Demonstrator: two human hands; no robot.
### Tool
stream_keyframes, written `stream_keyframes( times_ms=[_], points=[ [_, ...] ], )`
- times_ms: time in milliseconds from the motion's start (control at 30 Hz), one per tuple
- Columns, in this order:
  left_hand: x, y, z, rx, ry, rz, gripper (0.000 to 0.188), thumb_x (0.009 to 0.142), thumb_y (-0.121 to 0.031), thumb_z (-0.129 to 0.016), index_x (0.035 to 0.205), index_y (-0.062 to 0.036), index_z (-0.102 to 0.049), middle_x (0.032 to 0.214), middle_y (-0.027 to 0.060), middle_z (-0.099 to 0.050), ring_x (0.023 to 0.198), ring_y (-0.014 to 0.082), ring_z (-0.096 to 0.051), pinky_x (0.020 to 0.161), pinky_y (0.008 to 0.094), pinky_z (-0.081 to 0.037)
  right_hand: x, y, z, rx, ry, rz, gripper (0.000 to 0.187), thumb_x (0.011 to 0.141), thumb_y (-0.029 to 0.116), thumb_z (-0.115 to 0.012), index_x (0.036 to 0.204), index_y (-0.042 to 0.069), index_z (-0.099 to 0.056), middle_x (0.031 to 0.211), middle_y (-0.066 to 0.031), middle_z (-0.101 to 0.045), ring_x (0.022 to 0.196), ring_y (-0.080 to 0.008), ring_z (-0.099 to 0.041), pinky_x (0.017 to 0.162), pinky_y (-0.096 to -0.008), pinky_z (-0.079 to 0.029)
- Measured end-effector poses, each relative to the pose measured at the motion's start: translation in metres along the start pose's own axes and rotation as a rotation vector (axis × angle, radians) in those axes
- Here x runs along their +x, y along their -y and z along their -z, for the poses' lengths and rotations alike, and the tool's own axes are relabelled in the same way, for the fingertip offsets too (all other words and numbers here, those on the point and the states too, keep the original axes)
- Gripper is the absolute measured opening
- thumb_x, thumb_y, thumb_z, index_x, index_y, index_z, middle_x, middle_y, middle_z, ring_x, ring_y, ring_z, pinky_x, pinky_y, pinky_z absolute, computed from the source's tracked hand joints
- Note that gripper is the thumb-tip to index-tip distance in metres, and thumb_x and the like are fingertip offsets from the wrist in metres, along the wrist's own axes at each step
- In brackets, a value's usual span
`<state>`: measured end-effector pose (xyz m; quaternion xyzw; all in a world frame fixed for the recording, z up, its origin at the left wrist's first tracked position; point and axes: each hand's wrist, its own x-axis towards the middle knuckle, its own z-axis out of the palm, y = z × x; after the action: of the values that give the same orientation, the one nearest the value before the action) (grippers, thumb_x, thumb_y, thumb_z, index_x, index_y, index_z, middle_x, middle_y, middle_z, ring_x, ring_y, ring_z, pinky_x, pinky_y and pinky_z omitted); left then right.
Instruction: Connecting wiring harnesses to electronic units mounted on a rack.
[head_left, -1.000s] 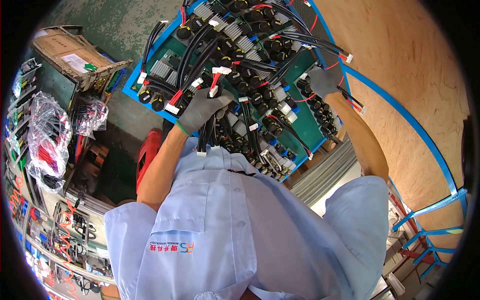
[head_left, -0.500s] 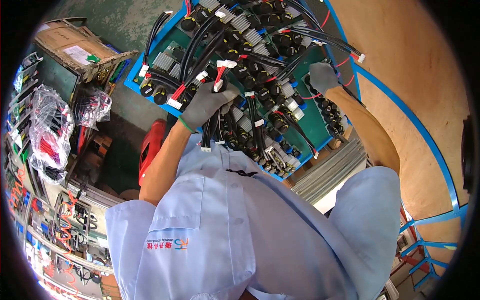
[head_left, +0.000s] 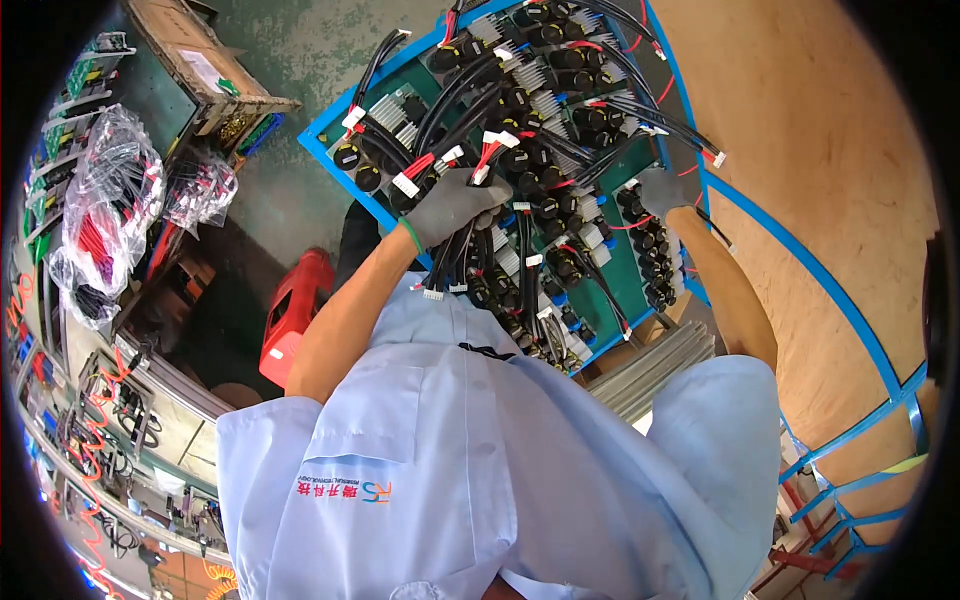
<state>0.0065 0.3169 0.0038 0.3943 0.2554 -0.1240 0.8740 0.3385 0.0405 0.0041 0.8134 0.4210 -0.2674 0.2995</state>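
1. Left hand (head_left: 452,203): grey work glove, fingers curled shut around a bundle of black cable harnesses (head_left: 447,262). The bundle's long axis runs from the fist down toward the person's chest, ending in white plug connectors (head_left: 433,294) that hang just below the palm.
2. Red-and-white connector ends (head_left: 487,152): sprout just above the left knuckles, pointing away from the body.
3. Right hand (head_left: 662,190): grey glove, resting on the right part of the board, well apart from the bundle; I cannot tell whether its fingers grip anything.
4. Green circuit boards (head_left: 610,270) in a blue-edged tray (head_left: 330,160): lie directly under both hands, studded with black round capacitors (head_left: 347,156) and finned heat sinks.
5. Relation of note: the bundle is in the left hand; the right hand is the farther one, to its right.
6. Red stool (head_left: 293,315): below left of the left forearm.
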Motion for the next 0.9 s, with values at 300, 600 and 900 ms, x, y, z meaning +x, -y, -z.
stream_keyframes(
  times_ms=[300,600,900],
  points=[
    [0.002,-0.002,-0.003,0.019,-0.037,0.046,0.017,0.092,-0.019,-0.066,0.087,-0.0031,-0.064,0.068,0.0011,-0.057,0.057,0.0092,-0.053,0.054,0.027,-0.043,0.001,-0.005,0.003,-0.081,0.064,0.166,0.013,0.08,0.009,-0.06,0.083,0.004,-0.072,0.091,-0.0207,-0.071,0.084,-0.0369,-0.071,0.074,-0.0448,-0.057],
    [0.002,0.002,-0.003,0.028,-0.05,0.024,0.02,0.092,-0.022,-0.066,0.084,-0.0033,-0.063,0.07,0.0016,-0.056,0.058,0.0107,-0.052,0.055,0.0283,-0.043,-0.002,0.004,0.002,-0.155,0.024,0.137,0.015,0.077,0.01,-0.061,0.083,0.004,-0.074,0.086,-0.02,-0.071,0.084,-0.0362,-0.071,0.073,-0.046,-0.057],
    [0.005,0.006,-0.002,0.02,-0.014,-0.024,0.019,0.093,-0.021,-0.066,0.086,-0.0037,-0.063,0.07,0.002,-0.058,0.058,0.0108,-0.053,0.056,0.0283,-0.043,0.011,0.011,0.017,-0.031,-0.262,0.072,0.016,0.083,0.01,-0.058,0.087,0.006,-0.074,0.09,-0.0159,-0.073,0.086,-0.0328,-0.073,0.073,-0.0471,-0.057]
  ],
)
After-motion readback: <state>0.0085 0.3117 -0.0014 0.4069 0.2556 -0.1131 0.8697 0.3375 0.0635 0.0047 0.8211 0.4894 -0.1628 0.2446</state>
